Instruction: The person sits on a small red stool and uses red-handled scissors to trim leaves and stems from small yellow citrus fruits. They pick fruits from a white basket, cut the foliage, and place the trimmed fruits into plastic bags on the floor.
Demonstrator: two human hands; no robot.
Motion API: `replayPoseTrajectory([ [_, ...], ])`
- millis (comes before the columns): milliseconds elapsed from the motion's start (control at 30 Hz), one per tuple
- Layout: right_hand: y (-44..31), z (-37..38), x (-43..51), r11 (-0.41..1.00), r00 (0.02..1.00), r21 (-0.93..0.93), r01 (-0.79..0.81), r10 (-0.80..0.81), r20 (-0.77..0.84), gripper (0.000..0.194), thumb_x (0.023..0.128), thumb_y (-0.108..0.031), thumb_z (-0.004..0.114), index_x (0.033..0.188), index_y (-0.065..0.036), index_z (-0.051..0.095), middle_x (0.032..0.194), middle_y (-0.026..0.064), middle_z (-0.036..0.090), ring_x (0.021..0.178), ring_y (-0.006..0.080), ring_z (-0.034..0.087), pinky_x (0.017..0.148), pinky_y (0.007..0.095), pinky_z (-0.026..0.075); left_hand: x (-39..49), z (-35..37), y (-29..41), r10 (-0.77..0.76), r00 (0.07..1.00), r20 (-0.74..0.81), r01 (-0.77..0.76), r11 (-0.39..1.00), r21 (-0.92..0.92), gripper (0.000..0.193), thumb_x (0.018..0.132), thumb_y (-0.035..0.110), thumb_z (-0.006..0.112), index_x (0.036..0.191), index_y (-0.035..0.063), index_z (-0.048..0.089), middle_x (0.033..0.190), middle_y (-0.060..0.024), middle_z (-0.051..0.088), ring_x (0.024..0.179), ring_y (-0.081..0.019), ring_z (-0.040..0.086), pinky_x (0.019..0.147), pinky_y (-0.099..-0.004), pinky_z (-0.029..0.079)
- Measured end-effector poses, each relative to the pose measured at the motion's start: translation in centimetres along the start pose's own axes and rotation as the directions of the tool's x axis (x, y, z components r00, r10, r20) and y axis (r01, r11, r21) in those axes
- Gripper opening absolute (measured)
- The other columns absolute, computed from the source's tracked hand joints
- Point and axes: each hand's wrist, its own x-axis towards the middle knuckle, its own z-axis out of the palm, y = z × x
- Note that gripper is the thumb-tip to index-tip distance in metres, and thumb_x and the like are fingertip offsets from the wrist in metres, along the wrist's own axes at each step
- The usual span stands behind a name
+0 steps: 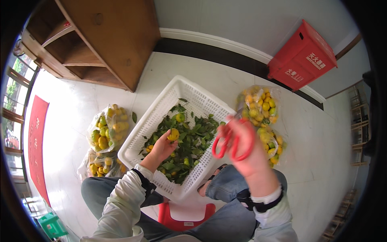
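Over the white plastic crate (pixel 133 142), my left hand (pixel 161 148) holds a yellow-orange citrus fruit (pixel 173 135) by its near side. My right hand (pixel 245 151) is raised above the crate's right edge with red-handled scissors (pixel 222 145) in its grip. The hand and scissors are blurred, and I cannot make out the blades. Inside the crate lies a loose layer of green leaves (pixel 193 136) and twigs. Several fruits sit among them, including a greenish-yellow one (pixel 180 117) beyond my left hand and another (pixel 186 161) nearer my knees.
Clear bags of citrus stand left (pixel 105 130) and right (pixel 263 103) of the crate, with more bags closer to me. A wooden cabinet (pixel 121 39) rises at far left. Against the wall is a red fire extinguisher box (pixel 302 57). A red stool (pixel 184 224) shows beneath me.
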Motion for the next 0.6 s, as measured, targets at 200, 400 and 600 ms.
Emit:
replayPoseTrajectory([
  [200,7.3,-2.6,2.1,0.878,0.988,-0.465,-0.115,0.150,0.037,0.019,0.094,-0.025,0.060,0.106,-0.010,0.055,0.087,0.0063,0.062,0.069,0.0092,0.057,0.060,0.0237,0.048,-5.9,5.5,2.8,0.073,0.963,0.260,-0.044,0.992,-0.115,0.041,0.098,0.042,0.047,0.120,0.0087,0.054,0.103,-0.0103,0.057,0.082,-0.0185,0.054,0.076,-0.0278,0.048],
  [400,7.6,-2.1,2.7,0.890,0.989,-0.445,-0.099,0.137,0.053,0.021,0.094,-0.025,0.060,0.106,-0.010,0.054,0.085,0.0056,0.062,0.068,0.0086,0.056,0.059,0.0235,0.047,-7.6,6.5,4.0,0.016,0.984,0.178,-0.010,0.999,-0.038,0.054,0.095,0.054,0.045,0.116,0.0048,0.049,0.107,-0.0116,0.054,0.077,-0.0164,0.051,0.070,-0.0259,0.048],
  [600,8.1,-3.6,2.9,0.678,0.978,-0.706,0.205,-0.161,0.130,0.028,0.090,-0.022,0.066,0.108,-0.006,0.053,0.081,0.0041,0.062,0.063,0.0078,0.053,0.058,0.0231,0.044,-9.2,8.5,3.3,-0.056,0.935,0.350,0.085,0.994,-0.068,0.052,0.096,0.048,0.047,0.119,0.0016,0.048,0.110,-0.0127,0.055,0.086,-0.0187,0.055,0.074,-0.0266,0.051],
])
